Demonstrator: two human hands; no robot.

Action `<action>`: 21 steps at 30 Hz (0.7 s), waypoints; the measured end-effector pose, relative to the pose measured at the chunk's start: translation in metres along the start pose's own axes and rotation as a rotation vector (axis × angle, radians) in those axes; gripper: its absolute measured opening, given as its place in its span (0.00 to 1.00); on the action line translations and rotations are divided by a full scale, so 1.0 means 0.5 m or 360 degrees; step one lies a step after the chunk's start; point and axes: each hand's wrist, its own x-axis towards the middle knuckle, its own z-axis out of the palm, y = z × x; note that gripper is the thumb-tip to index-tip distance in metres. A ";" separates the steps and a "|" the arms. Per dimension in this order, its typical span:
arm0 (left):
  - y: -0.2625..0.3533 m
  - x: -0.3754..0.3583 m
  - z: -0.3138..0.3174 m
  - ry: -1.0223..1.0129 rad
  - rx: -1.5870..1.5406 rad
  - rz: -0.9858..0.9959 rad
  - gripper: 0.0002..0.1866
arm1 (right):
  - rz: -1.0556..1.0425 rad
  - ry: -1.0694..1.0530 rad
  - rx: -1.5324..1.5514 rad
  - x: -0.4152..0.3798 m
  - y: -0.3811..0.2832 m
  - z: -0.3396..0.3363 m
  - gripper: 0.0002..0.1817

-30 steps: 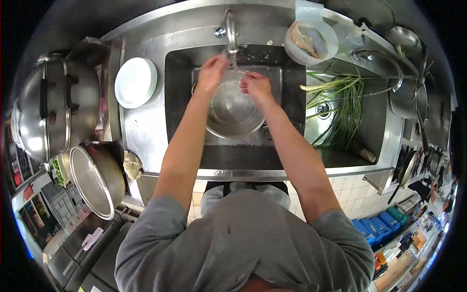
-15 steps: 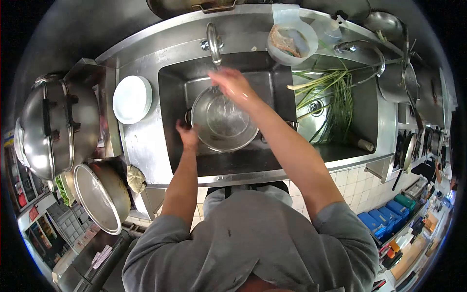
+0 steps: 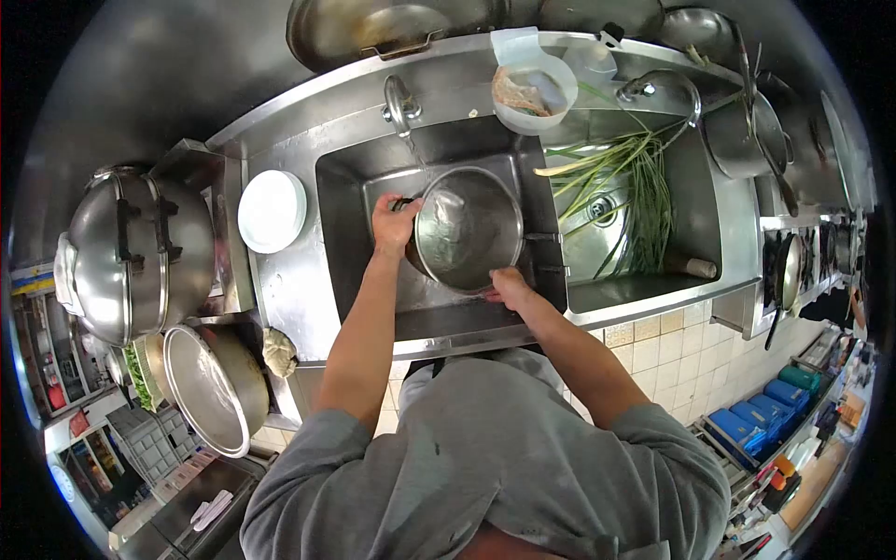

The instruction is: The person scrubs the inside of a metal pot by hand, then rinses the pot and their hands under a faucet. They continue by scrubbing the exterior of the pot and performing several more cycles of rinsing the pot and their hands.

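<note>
A round metal pot (image 3: 469,229) is held over the left sink basin (image 3: 369,313), tilted toward the right, with a little water showing inside. My left hand (image 3: 395,224) is closed on the pot's left side, at its dark handle. At the lower right rim, my right hand (image 3: 510,287) grips the pot, its fingers partly hidden under the edge. A thin stream of water falls from the faucet (image 3: 398,107) behind the pot, close to its upper left rim.
Long green stalks (image 3: 644,191) lie in the right basin. A white plastic tub (image 3: 535,93) with food stands behind the divider. White plates (image 3: 272,211) are stacked on the left counter, near a large pot (image 3: 217,390). Pans (image 3: 397,28) stand along the back.
My right hand has come down from under the faucet to the pot's lower right rim. My left hand has gripped the pot, which has shifted right and tilted. The camera view has shifted slightly.
</note>
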 end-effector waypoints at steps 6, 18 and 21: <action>0.042 -0.130 0.008 -0.0399 -0.0586 -0.0271 0.10 | 0.0173 -0.0214 0.0069 -0.011 0.002 0.052 0.11; 0.164 -0.220 0.077 -0.0786 -0.0741 -0.0128 0.16 | 0.0632 -0.0910 -0.0158 0.009 -0.015 0.116 0.14; 0.146 -0.185 0.018 -0.0520 -0.0550 0.0045 0.20 | 0.0407 -0.0633 -0.0021 0.064 -0.002 0.081 0.12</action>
